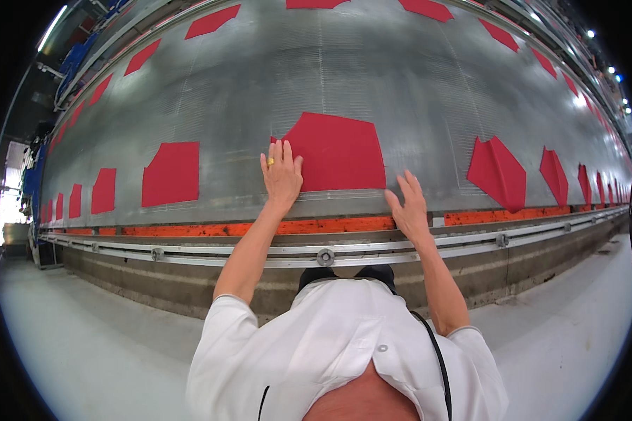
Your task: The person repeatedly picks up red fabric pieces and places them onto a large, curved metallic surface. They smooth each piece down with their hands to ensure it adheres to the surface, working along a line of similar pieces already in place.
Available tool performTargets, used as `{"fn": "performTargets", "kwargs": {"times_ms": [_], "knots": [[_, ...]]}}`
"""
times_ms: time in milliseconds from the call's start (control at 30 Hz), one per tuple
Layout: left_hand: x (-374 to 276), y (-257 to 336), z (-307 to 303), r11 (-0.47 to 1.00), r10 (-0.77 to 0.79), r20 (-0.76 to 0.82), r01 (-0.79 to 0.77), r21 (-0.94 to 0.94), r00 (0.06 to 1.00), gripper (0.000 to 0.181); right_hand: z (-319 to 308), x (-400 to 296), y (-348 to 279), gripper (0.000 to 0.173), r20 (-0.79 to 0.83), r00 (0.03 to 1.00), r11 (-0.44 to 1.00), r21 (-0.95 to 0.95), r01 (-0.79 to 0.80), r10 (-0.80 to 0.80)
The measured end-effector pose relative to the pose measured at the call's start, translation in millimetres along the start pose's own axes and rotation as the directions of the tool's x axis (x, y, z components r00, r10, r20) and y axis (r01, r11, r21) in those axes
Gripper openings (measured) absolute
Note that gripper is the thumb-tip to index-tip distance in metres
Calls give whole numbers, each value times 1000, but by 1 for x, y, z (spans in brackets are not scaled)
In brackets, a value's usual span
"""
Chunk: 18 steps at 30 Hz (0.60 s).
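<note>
A red cut fabric panel lies flat on a long grey table in front of me. My left hand, with a yellow ring on one finger, rests palm down on the panel's left edge and covers part of it. Just off the panel's lower right corner is my right hand, fingers spread and holding nothing. A flat red panel lies to the left. To the right, another red panel has a raised fold across it.
Several more red panels stretch along both sides of the table, including a folded one at right. An orange strip and a metal rail with round fittings run along the near edge. Blue machinery stands at far left.
</note>
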<state>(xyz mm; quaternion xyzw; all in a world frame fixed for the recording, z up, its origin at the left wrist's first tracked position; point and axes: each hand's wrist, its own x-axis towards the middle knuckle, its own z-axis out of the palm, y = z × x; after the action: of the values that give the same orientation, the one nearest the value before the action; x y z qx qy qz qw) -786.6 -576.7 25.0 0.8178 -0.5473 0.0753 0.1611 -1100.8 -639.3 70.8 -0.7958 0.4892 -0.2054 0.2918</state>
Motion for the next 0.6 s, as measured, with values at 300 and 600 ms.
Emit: {"fn": "performTargets", "kwargs": {"times_ms": [300, 600], "knots": [[25, 17, 21, 908, -343, -171, 279, -314, 924, 12, -122, -72, 81, 35, -35, 998, 990, 136, -38, 43], [32, -13, 43, 916, -394, -296, 346, -203, 870, 15, -189, -57, 127, 32, -17, 995, 984, 156, -91, 95]]}}
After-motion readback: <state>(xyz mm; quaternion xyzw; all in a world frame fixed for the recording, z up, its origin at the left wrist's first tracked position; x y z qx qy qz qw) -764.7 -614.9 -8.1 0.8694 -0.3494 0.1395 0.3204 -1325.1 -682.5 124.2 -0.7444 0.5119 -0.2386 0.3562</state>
